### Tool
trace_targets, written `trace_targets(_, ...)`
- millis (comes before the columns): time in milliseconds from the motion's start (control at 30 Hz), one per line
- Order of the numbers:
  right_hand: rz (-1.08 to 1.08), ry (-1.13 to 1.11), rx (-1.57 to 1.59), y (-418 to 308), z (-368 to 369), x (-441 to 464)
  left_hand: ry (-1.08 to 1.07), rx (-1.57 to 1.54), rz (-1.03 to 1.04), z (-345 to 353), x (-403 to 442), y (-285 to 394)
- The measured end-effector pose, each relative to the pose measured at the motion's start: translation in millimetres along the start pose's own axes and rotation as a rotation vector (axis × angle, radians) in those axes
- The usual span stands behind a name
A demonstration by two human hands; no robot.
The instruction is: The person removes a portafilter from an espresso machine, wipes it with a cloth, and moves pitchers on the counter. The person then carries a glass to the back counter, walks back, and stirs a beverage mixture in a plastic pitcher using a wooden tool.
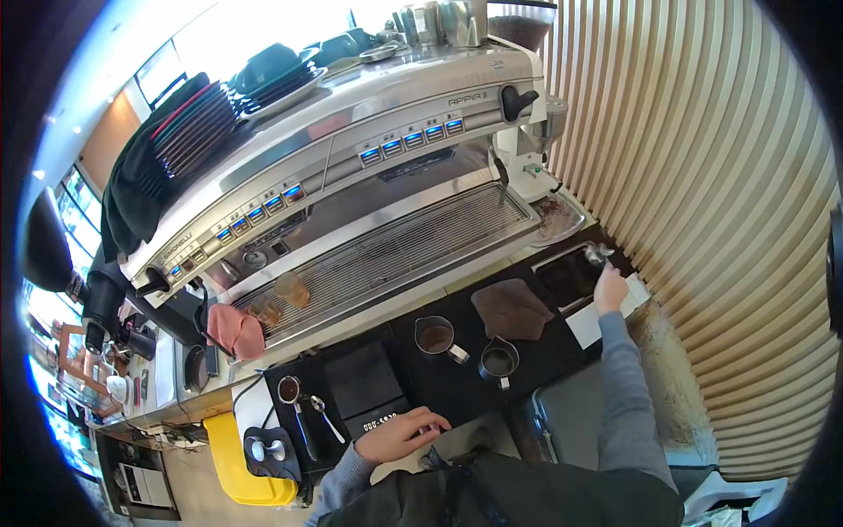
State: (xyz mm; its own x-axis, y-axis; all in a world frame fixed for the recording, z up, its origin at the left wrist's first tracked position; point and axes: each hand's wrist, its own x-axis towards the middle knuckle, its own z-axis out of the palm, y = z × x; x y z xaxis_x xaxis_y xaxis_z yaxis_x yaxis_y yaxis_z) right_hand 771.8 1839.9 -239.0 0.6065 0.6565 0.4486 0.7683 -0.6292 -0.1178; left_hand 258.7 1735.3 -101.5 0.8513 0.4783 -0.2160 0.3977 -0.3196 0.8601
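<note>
My right hand [611, 289] is closed around a portafilter [598, 254], its metal spout side up, at the dark recessed knock box [562, 279] by the wall. My fingers hide its handle. On the near counter edge rests my left hand [402, 436], fingers stretched out and holding nothing. Just beyond it lies a black scale [362, 383] with a lit display. Left of the scale are a second portafilter [290, 389] filled with brown grounds and a spoon [327, 418]. Two metal pitchers [435, 335] [499, 359] stand between my hands, beside a folded brown cloth [513, 309].
A large espresso machine [351, 167] spans the back, with glasses [292, 289] and a pink cloth [235, 331] at its drip tray [413, 241]. A tamper [267, 451] sits at the left above a yellow bin [237, 470]. The slatted wall [702, 176] bounds the right.
</note>
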Motion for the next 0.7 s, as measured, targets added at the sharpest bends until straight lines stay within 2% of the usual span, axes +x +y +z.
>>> trace_targets(33, 0.047, -0.131, -0.049, -1.9, -28.3, -1.7, 0.0, 0.001, 0.01, -1.6, 3.9, 4.4)
trace_targets(67, 0.051, -0.134, -0.048, 5.5, -32.3, -2.7, -0.005, 0.003, 0.007, -2.8, 8.9, 9.8)
trace_targets(133, 0.011, 0.094, 0.05, 17.6, -48.9, -6.9, -0.002, -0.028, 0.02, -6.8, 22.0, 20.5)
trace_targets(267, 0.047, 0.095, 0.243, 20.9, -80.6, -15.3, 0.035, 0.006, 0.135, -8.2, 66.2, 39.0)
trace_targets(300, -0.002, 0.241, 0.354, 26.3, -67.8, -18.6, 0.057, 0.024, 0.169, -6.5, 79.2, 45.3)
trace_targets(333, 0.008, 0.245, 0.353, 27.8, -68.8, -21.6, 0.081, 0.043, 0.204, -3.4, 91.7, 50.5)
trace_targets(400, 0.1, 0.021, 0.82, 19.6, -71.2, -30.8, 0.066, 0.013, 0.229, 5.9, 114.6, 53.9)
trace_targets(467, 0.133, 0.082, 0.885, 10.3, -71.0, -41.5, 0.023, 0.027, 0.261, 9.6, 130.8, 64.5)
trace_targets(533, 0.078, 0.2, 0.606, 1.7, -76.3, -38.9, -0.019, 0.039, 0.251, 9.8, 136.7, 74.8)
trace_targets(567, 0.086, 0.197, 0.605, 3.6, -73.0, -32.5, -0.033, 0.03, 0.263, 10.3, 136.3, 78.1)
trace_targets(633, 0.002, 0.141, 0.248, 9.5, -56.8, -12.6, -0.05, 0.022, 0.278, 12.4, 134.0, 82.7)
trace_targets(667, 0.005, 0.147, 0.248, 13.4, -41.8, -7.3, -0.085, 0.0, 0.266, 12.3, 132.2, 83.6)
trace_targets(700, -0.117, 0.116, 0.213, 18.7, -21.0, -1.0, -0.117, -0.026, 0.252, 13.5, 131.0, 83.7)
